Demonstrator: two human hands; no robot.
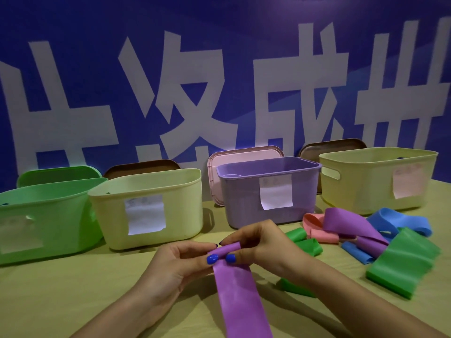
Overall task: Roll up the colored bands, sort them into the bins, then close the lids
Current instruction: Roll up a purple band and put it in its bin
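While both hands pinch the rolled top end of the purple band (240,289), left hand (180,261) and right hand (258,242) meeting over the desk (73,296), I see four open bins beyond them and loose bands (380,237) right of the right hand.
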